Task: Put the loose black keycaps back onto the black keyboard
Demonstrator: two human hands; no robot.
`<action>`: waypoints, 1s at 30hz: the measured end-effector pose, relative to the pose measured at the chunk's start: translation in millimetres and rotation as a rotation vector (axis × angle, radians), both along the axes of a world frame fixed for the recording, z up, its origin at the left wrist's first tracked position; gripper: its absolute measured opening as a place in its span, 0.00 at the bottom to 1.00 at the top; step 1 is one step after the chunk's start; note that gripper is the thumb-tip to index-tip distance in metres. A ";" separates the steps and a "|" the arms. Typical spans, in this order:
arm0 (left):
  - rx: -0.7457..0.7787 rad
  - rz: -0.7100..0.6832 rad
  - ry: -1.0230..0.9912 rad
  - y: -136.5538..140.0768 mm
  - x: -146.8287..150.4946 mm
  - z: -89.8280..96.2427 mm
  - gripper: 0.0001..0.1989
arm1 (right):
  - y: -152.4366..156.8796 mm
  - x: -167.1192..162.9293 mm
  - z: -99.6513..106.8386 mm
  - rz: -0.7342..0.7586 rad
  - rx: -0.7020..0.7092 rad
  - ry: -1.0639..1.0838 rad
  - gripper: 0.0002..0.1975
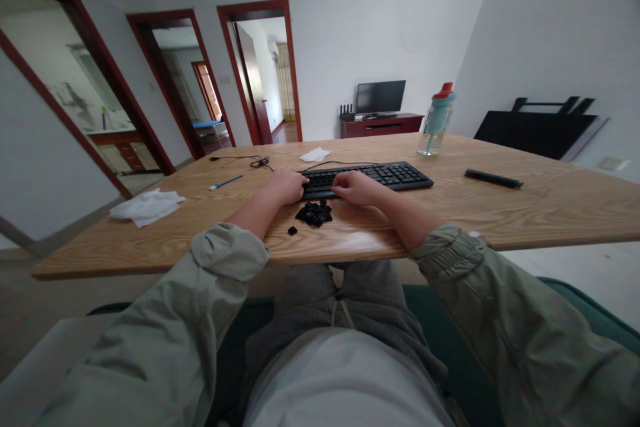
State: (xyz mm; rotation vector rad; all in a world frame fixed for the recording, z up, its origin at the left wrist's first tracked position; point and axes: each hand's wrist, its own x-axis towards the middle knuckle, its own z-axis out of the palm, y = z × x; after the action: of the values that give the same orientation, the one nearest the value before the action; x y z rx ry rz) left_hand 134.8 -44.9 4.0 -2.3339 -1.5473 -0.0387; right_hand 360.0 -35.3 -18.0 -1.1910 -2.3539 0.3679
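Observation:
A black keyboard (400, 175) lies on the wooden table in front of me, some of its key places near my hands looking bare. My left hand (287, 185) is curled at the keyboard's left end, thumb on its top edge, holding it. Over the key area, my right hand (354, 188) has its fingers pinched together low at the front; whatever sits between them is too small to make out. Just in front of the keyboard is a pile of loose black keycaps (315, 213). One single keycap (293, 231) lies apart from the pile, nearer to me.
White tissues (147, 205) and a small blue brush (226, 182) are at the left. Behind the keyboard lie another tissue (315, 154) and a coiled cable (259, 161). A water bottle (436, 121) stands at the back right, near a long black bar (493, 179).

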 end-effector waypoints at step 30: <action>-0.013 -0.033 -0.323 28.0 -16.0 -13.3 0.14 | -5.0 -2.5 4.4 -0.007 0.000 -0.003 0.08</action>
State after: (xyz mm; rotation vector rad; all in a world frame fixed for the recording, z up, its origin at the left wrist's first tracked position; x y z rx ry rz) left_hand 118.8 -16.9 -9.3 -2.4555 -1.6547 -0.4348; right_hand 357.5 -40.3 -13.6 -1.2007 -2.3514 0.3640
